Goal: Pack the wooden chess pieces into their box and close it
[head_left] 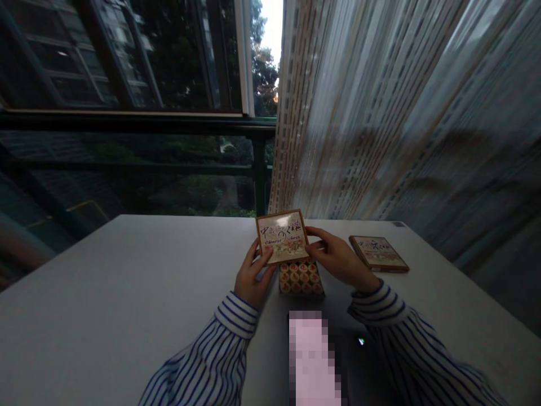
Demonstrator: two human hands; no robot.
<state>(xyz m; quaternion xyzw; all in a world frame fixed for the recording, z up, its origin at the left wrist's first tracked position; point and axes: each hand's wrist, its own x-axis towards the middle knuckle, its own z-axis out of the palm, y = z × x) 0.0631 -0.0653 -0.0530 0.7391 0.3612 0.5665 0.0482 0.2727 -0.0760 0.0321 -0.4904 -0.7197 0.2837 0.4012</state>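
Both my hands hold a box lid (284, 232) printed "Chinese chess", tilted up above the table. My left hand (252, 276) grips its lower left corner, thumb on the printed face. On the right edge, my right hand (338, 256) pinches it between thumb and fingers. Just below the lid sits an open box of chess pieces (301, 278), round and pale with red characters, set in rows. The lid hides the box's far part. To the right lies a second flat box (379, 253) with a similar printed cover.
A white table (147, 304) spreads under everything. Near its front edge is a blurred-out pink rectangle (313, 361) with a dark surround. Beyond the table stand a dark railing (190, 124) with windows, and a striped string curtain (338, 113).
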